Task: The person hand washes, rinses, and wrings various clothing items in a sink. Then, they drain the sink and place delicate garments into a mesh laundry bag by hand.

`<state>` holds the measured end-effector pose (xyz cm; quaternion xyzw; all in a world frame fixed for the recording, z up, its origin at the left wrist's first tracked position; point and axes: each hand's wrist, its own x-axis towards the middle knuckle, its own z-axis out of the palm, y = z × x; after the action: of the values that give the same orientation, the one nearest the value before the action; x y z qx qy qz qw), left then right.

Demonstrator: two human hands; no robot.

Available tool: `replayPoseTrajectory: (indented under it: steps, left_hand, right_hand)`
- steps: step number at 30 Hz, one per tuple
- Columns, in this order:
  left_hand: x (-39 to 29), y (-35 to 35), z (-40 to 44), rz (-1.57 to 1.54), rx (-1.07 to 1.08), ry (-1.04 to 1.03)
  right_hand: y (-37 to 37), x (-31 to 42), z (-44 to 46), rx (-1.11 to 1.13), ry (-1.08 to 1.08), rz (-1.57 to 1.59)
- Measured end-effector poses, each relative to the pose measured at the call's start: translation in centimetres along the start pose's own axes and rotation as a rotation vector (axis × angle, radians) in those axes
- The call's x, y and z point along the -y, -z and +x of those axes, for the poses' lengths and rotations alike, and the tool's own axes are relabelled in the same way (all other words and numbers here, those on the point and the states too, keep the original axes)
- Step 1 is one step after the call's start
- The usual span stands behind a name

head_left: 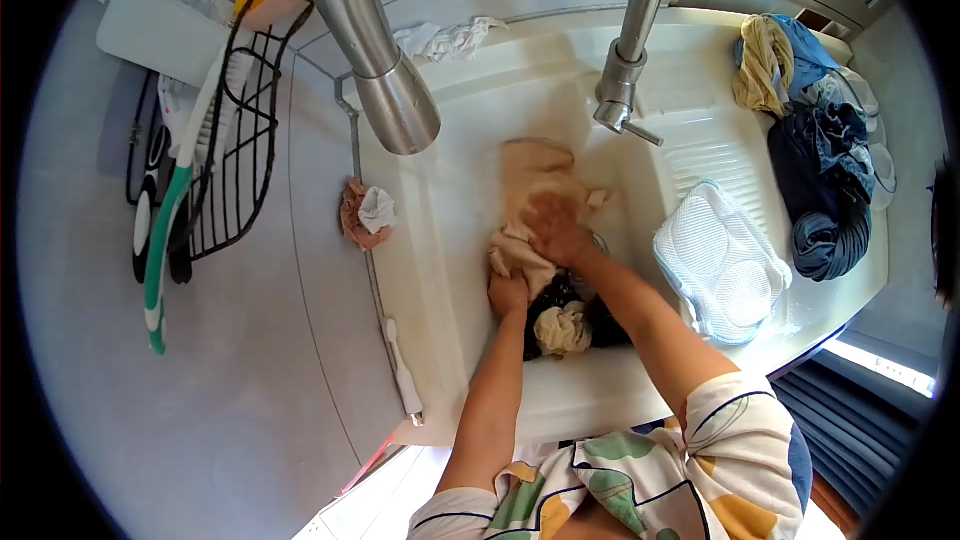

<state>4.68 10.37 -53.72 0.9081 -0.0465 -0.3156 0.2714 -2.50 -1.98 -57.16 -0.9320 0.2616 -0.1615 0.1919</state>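
A wet beige cloth (537, 162) lies spread in the white sink basin (440, 180). My left hand (509, 294) is closed on the cloth's near left edge. Over the middle of the same cloth is my right hand (556, 226), somewhat blurred, its fingers spread and its palm down on the fabric. Just below both hands, black cloth (560, 290) and a crumpled cream cloth (563, 328) sit at the near end of the basin.
A faucet (395, 105) hangs over the basin, with a lever tap (620, 90) beside it. Right: a white mesh bag (720, 265), dark clothes (825, 180). Left: small cloths (366, 214), a white toothbrush (402, 370), a wire rack (235, 170) with a green-handled brush (165, 240).
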Motion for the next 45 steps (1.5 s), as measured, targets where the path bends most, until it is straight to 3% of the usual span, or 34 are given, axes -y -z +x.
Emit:
replayPoseTrajectory:
  steps: [2, 4, 5, 7, 8, 10, 14, 16, 20, 23, 24, 26, 29, 30, 32, 36, 38, 39, 41, 42, 44, 45]
  left_hand:
    - [0.8, -0.3, 1.3, 0.019, 0.024, -0.015]
    - [0.9, -0.4, 2.8, -0.7, 0.162, -0.051]
    - [-0.2, 0.5, 2.8, -0.697, 0.161, -0.049]
    - [-3.7, 2.5, 3.2, -0.917, 0.54, 0.079]
    - [-6.3, 4.1, 1.5, -0.925, 0.544, 0.078]
    - [-12.4, 8.7, -3.8, -0.937, 0.661, -0.305]
    - [-17.3, 13.3, -9.1, -0.87, 0.743, -0.471]
    - [-18.1, 15.0, -10.6, -0.838, 0.736, -0.574]
    - [-17.3, 15.9, -10.3, -0.959, 0.693, -0.485]
    - [-14.9, 14.1, -8.0, -0.919, 0.611, -0.353]
    - [-14.4, 13.9, -8.2, -0.922, 0.61, -0.35]
    - [-14.8, 14.2, -10.1, -1.207, 0.771, -0.139]
    - [-15.1, 14.8, -11.3, -1.266, 0.928, -0.104]
    - [-15.0, 14.7, -11.3, -1.271, 0.928, -0.107]
    - [-15.2, 14.6, -10.9, -1.167, 0.773, -0.144]
    - [-16.4, 13.5, -12.1, -1.237, 0.819, -0.307]
    - [-17.1, 13.0, -13.0, -1.298, 0.908, -0.316]
    - [-17.4, 13.0, -13.4, -1.293, 0.915, -0.322]
    - [-17.5, 13.1, -14.0, -1.372, 0.958, -0.32]
    - [-17.3, 13.2, -14.0, -1.364, 0.964, -0.324]
    - [-16.5, 13.5, -13.6, -1.344, 0.934, -0.305]
    - [-15.8, 13.7, -13.2, -1.339, 0.933, -0.3]
  right_hand:
    - [1.3, -1.5, 2.6, 0.069, -0.031, 0.018]
    - [1.6, -2.6, 4.4, 0.156, -0.25, 0.025]
    - [1.6, -2.5, 4.1, 0.157, -0.252, 0.028]
    - [2.1, -2.6, 3.3, 0.21, -0.453, 0.666]
    - [2.4, -2.5, 2.3, 0.211, -0.45, 0.658]
    - [3.0, -1.7, -0.6, -0.11, -0.155, 0.683]
    - [7.3, 2.5, -0.2, -0.042, -0.31, 0.487]
    - [11.0, 4.4, 0.9, -0.064, -0.362, 0.982]
    - [18.8, 7.2, 3.4, -0.093, -0.428, 1.964]
    - [22.2, 8.1, 3.6, 0.1, -0.469, 2.136]
    - [23.1, 8.8, 3.5, 0.104, -0.472, 2.134]
    - [24.4, 10.0, 3.7, 0.08, -0.591, 2.153]
    - [25.0, 10.4, 3.3, 0.053, -0.641, 2.122]
    - [24.9, 9.8, 3.0, 0.057, -0.638, 2.117]
    - [23.9, 7.6, 2.2, 0.076, -0.405, 1.804]
    - [20.6, 5.0, -0.3, 0.051, -0.378, 1.719]
    - [16.8, 4.2, -1.8, 0.16, -0.523, 2.158]
    - [13.3, 3.6, -2.9, 0.151, -0.516, 2.158]
    - [9.5, 4.2, -3.9, 0.123, -0.038, 1.224]
    - [10.3, 4.4, -4.0, 0.113, -0.038, 1.224]
    - [19.4, 8.7, -3.9, 0.294, -0.189, 2.508]
    - [19.5, 7.7, -3.5, 0.291, -0.192, 2.514]
